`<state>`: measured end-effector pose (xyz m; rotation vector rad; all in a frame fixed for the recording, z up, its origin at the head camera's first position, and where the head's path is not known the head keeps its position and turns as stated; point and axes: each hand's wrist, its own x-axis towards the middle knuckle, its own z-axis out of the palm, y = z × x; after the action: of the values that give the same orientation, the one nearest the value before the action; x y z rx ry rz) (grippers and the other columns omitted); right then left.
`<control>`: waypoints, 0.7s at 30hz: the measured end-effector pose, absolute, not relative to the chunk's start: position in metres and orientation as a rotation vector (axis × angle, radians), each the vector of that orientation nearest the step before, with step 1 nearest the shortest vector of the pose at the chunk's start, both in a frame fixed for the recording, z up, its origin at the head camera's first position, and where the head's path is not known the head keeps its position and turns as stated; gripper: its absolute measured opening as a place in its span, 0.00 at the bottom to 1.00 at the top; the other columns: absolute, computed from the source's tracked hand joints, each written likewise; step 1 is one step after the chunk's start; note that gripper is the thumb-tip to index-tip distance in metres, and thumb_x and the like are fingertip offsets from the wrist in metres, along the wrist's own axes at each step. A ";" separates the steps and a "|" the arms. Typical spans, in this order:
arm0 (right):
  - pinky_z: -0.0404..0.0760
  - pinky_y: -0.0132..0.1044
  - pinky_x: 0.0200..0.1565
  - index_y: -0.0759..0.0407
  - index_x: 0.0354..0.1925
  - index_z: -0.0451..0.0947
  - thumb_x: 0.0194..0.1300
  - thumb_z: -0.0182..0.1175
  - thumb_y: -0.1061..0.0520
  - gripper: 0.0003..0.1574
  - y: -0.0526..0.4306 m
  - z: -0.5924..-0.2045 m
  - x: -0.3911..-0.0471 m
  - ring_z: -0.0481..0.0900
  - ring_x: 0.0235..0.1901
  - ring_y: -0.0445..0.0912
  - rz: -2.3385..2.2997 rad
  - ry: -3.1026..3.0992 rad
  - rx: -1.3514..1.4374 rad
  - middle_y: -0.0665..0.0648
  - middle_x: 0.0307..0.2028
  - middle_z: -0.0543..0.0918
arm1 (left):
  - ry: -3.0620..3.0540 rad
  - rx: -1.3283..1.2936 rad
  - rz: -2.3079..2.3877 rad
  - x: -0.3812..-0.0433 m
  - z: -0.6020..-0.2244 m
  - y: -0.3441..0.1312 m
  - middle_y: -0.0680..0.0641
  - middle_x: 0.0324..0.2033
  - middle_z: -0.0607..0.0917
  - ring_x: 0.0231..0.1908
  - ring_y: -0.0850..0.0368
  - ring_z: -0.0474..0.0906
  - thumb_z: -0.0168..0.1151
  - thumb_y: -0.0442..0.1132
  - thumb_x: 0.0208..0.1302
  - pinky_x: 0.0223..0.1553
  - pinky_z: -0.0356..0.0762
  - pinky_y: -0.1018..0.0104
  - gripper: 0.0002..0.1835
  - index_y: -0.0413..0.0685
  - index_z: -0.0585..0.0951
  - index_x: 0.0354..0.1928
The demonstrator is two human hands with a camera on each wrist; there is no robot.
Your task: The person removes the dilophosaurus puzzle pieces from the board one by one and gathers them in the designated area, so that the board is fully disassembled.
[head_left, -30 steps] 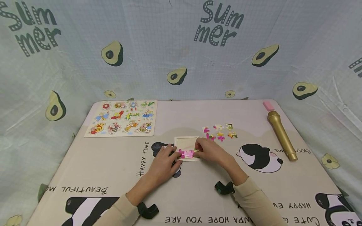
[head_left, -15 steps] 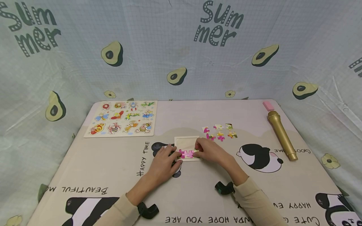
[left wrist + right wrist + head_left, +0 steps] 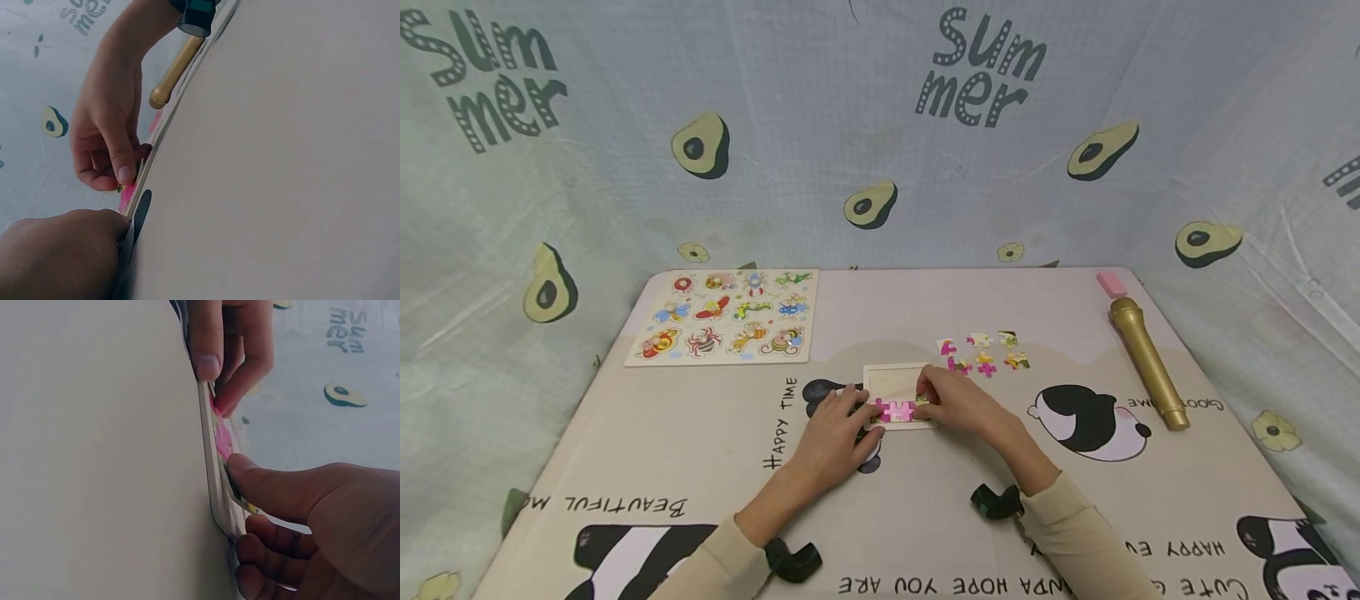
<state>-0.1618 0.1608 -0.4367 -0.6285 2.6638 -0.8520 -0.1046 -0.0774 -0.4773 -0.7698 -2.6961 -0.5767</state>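
A small wooden puzzle tray (image 3: 893,380) lies mid-table, its far part bare and joined pink jigsaw pieces (image 3: 897,411) along its near side. My left hand (image 3: 831,425) steadies the tray's left end; in the right wrist view its thumb is at the near edge and a finger comes down on the pieces. At the right end my right hand (image 3: 958,402) pinches a jigsaw piece (image 3: 240,496), tilted beside the pink ones, with the thumb on top and the other fingers curled below. Behind the right hand lie several loose jigsaw pieces (image 3: 985,360).
An insect-picture board (image 3: 760,321) lies at the back left. On the right rests a gold microphone (image 3: 1150,362), with a pink block (image 3: 1112,283) behind it. Printed cloth hangs behind the table and at both sides.
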 end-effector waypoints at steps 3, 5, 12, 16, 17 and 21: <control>0.69 0.31 0.29 0.56 0.42 0.74 0.62 0.71 0.52 0.17 0.162 -0.437 -0.162 0.69 0.27 0.41 -0.887 2.657 -0.641 0.50 0.27 0.74 | -2.690 -0.772 -0.582 -0.105 -0.478 -0.078 0.41 0.57 0.83 0.64 0.40 0.76 0.63 0.51 0.68 0.68 0.69 0.41 0.18 0.51 0.83 0.55; 0.70 0.30 0.30 0.57 0.42 0.75 0.63 0.70 0.53 0.16 0.163 -0.438 -0.162 0.70 0.27 0.41 -0.912 2.654 -0.657 0.50 0.27 0.74 | -2.685 -0.773 -0.584 -0.105 -0.478 -0.078 0.41 0.57 0.83 0.63 0.40 0.76 0.63 0.51 0.68 0.68 0.69 0.41 0.18 0.51 0.83 0.55; 0.71 0.30 0.31 0.60 0.44 0.78 0.66 0.67 0.55 0.13 0.165 -0.436 -0.163 0.71 0.28 0.41 -0.954 2.635 -0.668 0.51 0.28 0.76 | -2.693 -0.769 -0.589 -0.105 -0.477 -0.077 0.41 0.57 0.82 0.63 0.40 0.77 0.63 0.50 0.68 0.68 0.69 0.40 0.18 0.50 0.83 0.55; 0.72 0.30 0.32 0.61 0.44 0.79 0.66 0.67 0.56 0.12 0.165 -0.435 -0.163 0.71 0.29 0.41 -0.944 2.632 -0.679 0.51 0.28 0.76 | -2.706 -0.779 -0.587 -0.104 -0.476 -0.077 0.41 0.57 0.82 0.64 0.39 0.75 0.62 0.49 0.69 0.69 0.68 0.39 0.18 0.53 0.82 0.57; 0.72 0.30 0.32 0.61 0.44 0.80 0.66 0.67 0.56 0.12 0.165 -0.435 -0.163 0.71 0.29 0.41 -0.941 2.634 -0.682 0.51 0.28 0.76 | -2.708 -0.783 -0.586 -0.104 -0.476 -0.077 0.41 0.57 0.82 0.65 0.39 0.75 0.62 0.49 0.70 0.69 0.68 0.39 0.18 0.53 0.82 0.58; 0.72 0.30 0.32 0.61 0.43 0.80 0.67 0.66 0.56 0.10 0.164 -0.437 -0.163 0.71 0.29 0.41 -0.929 2.639 -0.687 0.51 0.28 0.76 | -2.699 -0.795 -0.568 -0.103 -0.476 -0.077 0.40 0.58 0.82 0.65 0.38 0.74 0.62 0.49 0.69 0.68 0.68 0.38 0.17 0.55 0.84 0.57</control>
<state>-0.1634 0.1644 -0.4368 -0.6872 2.6393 -0.9287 -0.1029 -0.0769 -0.4758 -0.7948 -2.6989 -0.5680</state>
